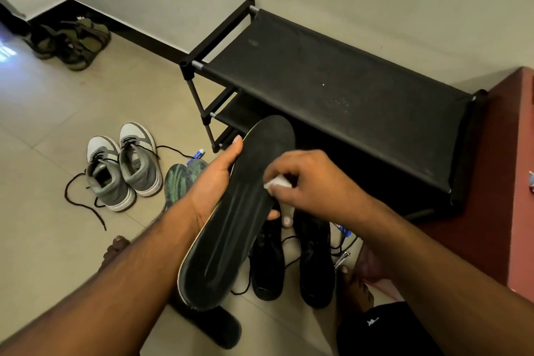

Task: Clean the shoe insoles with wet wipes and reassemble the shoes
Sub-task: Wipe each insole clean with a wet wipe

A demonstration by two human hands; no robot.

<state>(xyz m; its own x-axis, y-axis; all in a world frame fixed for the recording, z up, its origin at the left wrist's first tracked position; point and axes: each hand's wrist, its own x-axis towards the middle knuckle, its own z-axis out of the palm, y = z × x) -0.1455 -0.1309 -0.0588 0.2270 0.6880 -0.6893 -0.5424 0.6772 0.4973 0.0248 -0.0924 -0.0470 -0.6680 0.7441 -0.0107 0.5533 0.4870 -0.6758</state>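
A long black insole (pixel 231 220) is held up in front of me, toe end pointing away. My left hand (pixel 215 182) grips it from underneath at the middle, thumb along its left edge. My right hand (pixel 306 182) pinches a small white wet wipe (pixel 276 182) against the insole's right side. Two black shoes (pixel 289 257) with loose laces stand on the floor below. A second dark insole (pixel 213 326) lies on the floor near my feet.
A black shoe rack (pixel 332 78) stands against the wall ahead. Grey-and-white sneakers (pixel 124 165) sit on the tiles at left, green patterned insoles (pixel 179 179) beside them. Olive sandals (pixel 72 40) lie in the far corner. A red-brown surface (pixel 502 182) is at right.
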